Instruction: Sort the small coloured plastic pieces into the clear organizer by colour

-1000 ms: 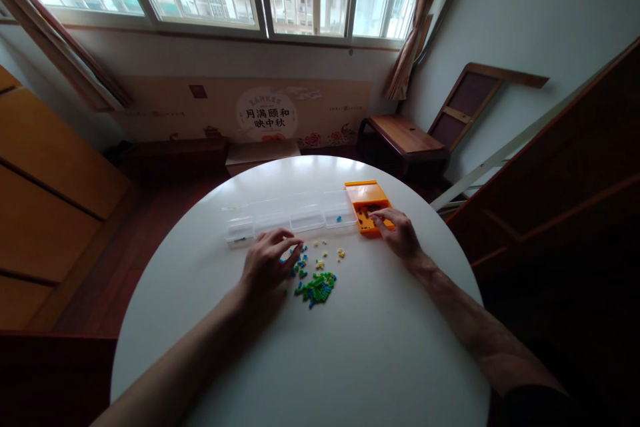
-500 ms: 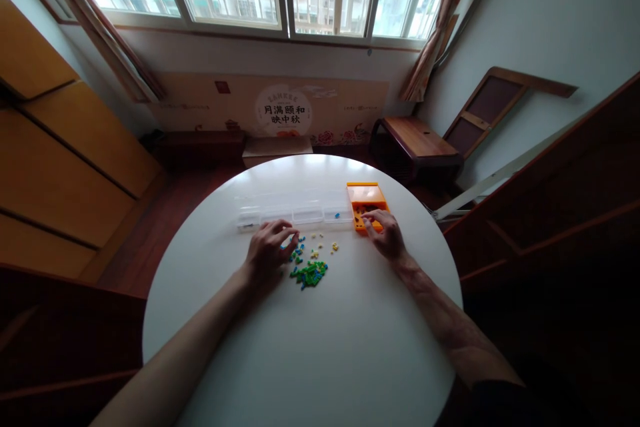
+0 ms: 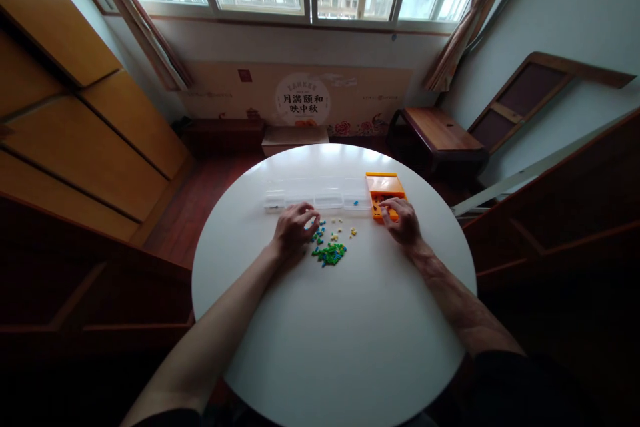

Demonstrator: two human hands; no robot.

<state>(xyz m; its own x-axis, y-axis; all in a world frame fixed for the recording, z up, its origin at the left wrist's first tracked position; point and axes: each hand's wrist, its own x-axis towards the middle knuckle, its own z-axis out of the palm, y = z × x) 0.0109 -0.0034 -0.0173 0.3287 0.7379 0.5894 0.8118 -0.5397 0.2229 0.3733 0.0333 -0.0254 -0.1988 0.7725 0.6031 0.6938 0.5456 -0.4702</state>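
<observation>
Left hand [image 3: 295,228]: loosely curled beside the small bricks [image 3: 331,254]; cannot tell whether holding any.
Right hand [image 3: 404,223]: over the orange box [image 3: 386,184]; narrow grip, cannot tell whether holding anything.
Small bricks: heaped and scattered on white table [image 3: 350,340], near clear box [image 3: 327,201].

Curtains [image 3: 143,30], yellow cupboards [image 3: 90,140] and wooden seat [image 3: 440,130] suggest a home.
</observation>
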